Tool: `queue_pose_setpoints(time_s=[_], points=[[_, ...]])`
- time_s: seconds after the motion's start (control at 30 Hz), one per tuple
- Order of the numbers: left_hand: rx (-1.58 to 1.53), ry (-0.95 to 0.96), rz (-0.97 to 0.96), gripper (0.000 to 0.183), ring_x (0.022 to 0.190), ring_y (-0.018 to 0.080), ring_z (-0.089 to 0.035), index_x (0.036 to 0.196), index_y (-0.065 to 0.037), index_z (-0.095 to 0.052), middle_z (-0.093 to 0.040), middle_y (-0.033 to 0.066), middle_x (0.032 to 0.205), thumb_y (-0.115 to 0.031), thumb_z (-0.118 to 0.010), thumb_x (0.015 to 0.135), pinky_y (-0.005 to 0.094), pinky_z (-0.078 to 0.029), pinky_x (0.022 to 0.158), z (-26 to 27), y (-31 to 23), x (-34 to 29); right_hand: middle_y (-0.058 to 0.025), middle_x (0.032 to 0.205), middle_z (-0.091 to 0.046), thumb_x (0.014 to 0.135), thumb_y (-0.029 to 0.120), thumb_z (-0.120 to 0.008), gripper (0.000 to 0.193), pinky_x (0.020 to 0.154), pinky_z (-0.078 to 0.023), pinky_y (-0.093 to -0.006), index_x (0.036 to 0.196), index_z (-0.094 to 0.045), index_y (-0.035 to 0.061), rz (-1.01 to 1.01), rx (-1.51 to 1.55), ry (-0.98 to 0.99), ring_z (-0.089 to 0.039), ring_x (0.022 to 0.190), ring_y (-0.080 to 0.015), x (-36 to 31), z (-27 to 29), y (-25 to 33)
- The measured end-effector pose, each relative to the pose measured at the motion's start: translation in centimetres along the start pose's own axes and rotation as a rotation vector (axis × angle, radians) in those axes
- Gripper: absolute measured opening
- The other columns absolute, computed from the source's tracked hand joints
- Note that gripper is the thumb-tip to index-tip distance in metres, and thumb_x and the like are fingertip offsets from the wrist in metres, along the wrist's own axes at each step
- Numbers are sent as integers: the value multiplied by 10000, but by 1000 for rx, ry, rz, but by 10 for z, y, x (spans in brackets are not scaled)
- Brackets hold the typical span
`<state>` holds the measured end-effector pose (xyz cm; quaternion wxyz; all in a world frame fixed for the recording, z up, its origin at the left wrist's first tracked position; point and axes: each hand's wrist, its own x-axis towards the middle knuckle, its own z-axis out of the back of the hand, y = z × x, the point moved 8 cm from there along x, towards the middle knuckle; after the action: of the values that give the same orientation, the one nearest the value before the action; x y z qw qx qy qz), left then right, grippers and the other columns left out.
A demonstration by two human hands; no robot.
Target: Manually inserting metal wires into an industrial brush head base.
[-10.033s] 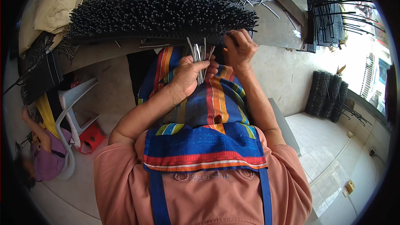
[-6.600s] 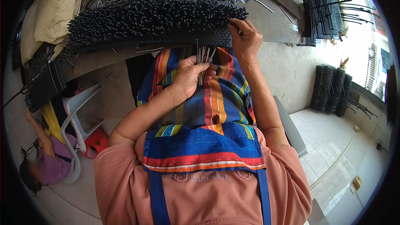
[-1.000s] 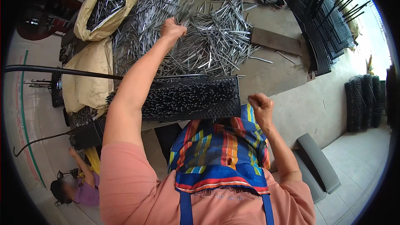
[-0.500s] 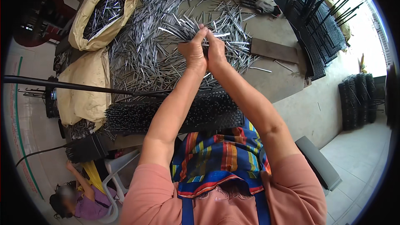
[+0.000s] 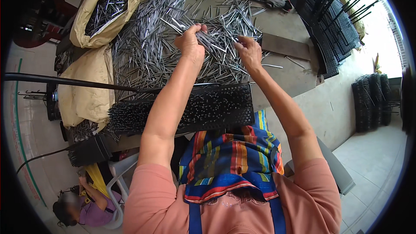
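Observation:
My left hand (image 5: 190, 42) is closed around a bunch of thin metal pins (image 5: 207, 39) lifted from the big heap of loose pins (image 5: 160, 39) on the table. My right hand (image 5: 248, 53) reaches into the same heap just to the right, fingers spread and touching pins. Below my forearms, at the table's near edge, lies a black block (image 5: 197, 110) stuck full of upright pins. A striped apron covers my lap.
A tan sack (image 5: 102, 11) holding more pins sits at the back left. Black wire racks (image 5: 329, 21) stand at the right, with more (image 5: 372, 99) on the floor. A dark bar (image 5: 65, 82) crosses the left side. Another person (image 5: 82, 203) crouches at lower left.
Half a second ago both hands were together on one bunch of pins; now the right hand has moved right into the heap while the left keeps the bunch.

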<state>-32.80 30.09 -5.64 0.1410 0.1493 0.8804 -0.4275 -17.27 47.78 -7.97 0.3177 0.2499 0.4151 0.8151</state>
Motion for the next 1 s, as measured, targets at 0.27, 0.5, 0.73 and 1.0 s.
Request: queue_pose_setpoints(time_s=[0.27,0.5,0.73,1.0], points=[[86,-19,-13,174,658,202,-634,861,17,-624,-661,72,827,87,-678,711,362,-551,657,-14,24,-65,-83,967,-681,923,450,-584,538,803,-457,-306,1050,-678,-64,-354,795,155,-588,857,-163,-19,-49,62],[309,308,95,197,669,223,-672,831,40,-664,-691,131,817,113,-666,648,350,-552,562,-7,26,-32,-60,1078,-638,810,406,-714,621,737,-413,-300,1276,-593,13,-285,698,485,-583,964,-158,-18,-37,69],[963,697,237,318,657,209,-662,890,42,-642,-682,126,821,130,-692,589,336,-530,532,-28,60,-48,-105,919,-678,779,251,-748,385,694,-465,-282,1063,-674,2,-291,772,437,-631,826,-203,41,-31,56],[1891,645,-420,326,833,380,-692,896,61,-644,-677,275,910,-90,-731,621,425,-546,754,-28,36,-33,-93,721,-670,851,276,-650,297,611,-455,-325,798,-690,-14,-174,578,-72,-581,612,-178,80,22,-1]])
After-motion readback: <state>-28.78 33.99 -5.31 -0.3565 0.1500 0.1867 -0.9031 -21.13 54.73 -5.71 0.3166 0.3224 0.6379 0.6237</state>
